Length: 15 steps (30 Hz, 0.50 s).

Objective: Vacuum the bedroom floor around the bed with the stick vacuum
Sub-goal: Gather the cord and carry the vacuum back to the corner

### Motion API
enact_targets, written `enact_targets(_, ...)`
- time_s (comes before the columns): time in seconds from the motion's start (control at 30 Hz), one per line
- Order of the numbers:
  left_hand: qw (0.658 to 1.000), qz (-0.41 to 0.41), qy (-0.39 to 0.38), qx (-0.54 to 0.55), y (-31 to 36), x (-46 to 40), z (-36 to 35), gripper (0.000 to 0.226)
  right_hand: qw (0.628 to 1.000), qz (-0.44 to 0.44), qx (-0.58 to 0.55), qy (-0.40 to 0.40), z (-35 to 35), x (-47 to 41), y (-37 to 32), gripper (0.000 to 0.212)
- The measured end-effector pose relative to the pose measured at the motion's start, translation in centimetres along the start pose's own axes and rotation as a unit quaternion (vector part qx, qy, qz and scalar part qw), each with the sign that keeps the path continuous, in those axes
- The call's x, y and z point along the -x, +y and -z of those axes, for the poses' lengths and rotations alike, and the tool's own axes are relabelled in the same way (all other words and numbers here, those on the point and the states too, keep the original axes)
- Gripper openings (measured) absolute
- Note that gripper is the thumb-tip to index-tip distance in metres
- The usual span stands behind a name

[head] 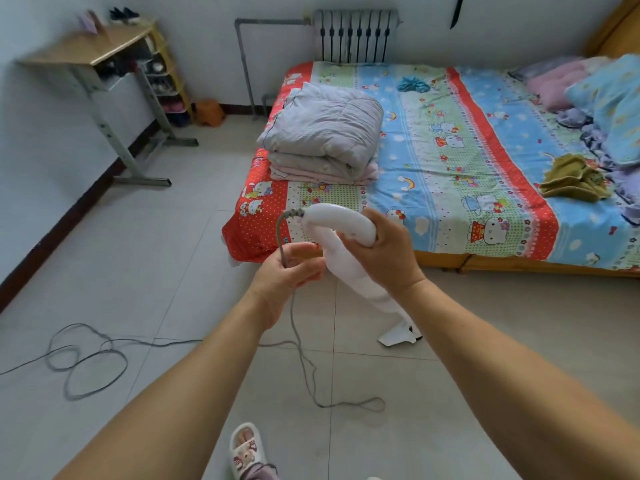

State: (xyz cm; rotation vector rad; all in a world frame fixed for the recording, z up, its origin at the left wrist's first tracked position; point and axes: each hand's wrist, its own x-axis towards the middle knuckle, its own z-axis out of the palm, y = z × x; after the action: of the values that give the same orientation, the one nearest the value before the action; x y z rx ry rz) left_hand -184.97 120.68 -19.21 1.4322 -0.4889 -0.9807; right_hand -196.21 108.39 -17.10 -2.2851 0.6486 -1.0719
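White plastic, the stick vacuum (349,258) leans from the person's hands down to its floor head (398,336), which sits on the pale tiles just off the near corner of the bed (433,188). The right hand (384,254) is wrapped round the curved handle; the left hand (287,271) has its fingers curled about the grey cord (294,327) just below where it leaves the handle. I'd judge the work barely begun or mid-pass, though I can't make out dust on the tiles either way. Most of the floor by the desk (104,64) lies open. The cord loops loosely over the tiles to the left and near the slippered foot (244,448), a snag risk, and the bed's low wooden edge bounds the right.
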Motion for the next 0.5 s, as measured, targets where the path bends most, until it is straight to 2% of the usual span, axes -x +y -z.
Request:
enact_targets(0.1, 0.996, 0.009, 0.018, -0.09, -0.3, -1.9, 4.3, 0.006, 0.998, 0.011, -0.001, 0.063, -3.9, -2.6, -2.7, 0.019)
enact_targets(0.17, 0.986, 0.035, 0.046, -0.156, -0.9, -3.2, 7.4, 0.013, 0.997, 0.016, 0.005, 0.08, -6.5, -4.2, -4.5, 0.017)
enact_targets(0.23, 0.971, 0.07, 0.112, -0.201, -1.1, -4.9, 11.6, 0.02, 0.995, 0.028, 0.003, 0.093, -9.4, -6.0, -6.6, 0.013)
enact_targets(0.27, 0.955, 0.089, 0.165, -0.229, -1.2, -5.7, 14.2, 0.024, 0.995, 0.035, -0.002, 0.096, -11.0, -6.9, -7.7, 0.012)
enact_targets(0.37, 0.88, 0.163, 0.303, -0.326, 0.3, -6.6, 21.0, 0.046, 0.994, 0.049, -0.004, 0.099, -15.1, -9.2, -10.6, 0.012)
enact_targets(0.4, 0.869, 0.175, 0.33, -0.324, 1.0, -6.9, 23.3, 0.051, 0.994, 0.049, -0.009, 0.095, -16.6, -9.9, -11.7, 0.012)
enact_targets(0.43, 0.875, 0.175, 0.35, -0.286, 1.8, -7.3, 25.5, 0.054, 0.994, 0.052, -0.016, 0.09, -18.1, -10.5, -12.6, 0.012)
enact_targets(0.5, 0.893, 0.185, 0.396, -0.111, 3.5, -7.7, 29.0, 0.051, 0.994, 0.062, -0.037, 0.077, -21.0, -11.7, -14.8, 0.011)
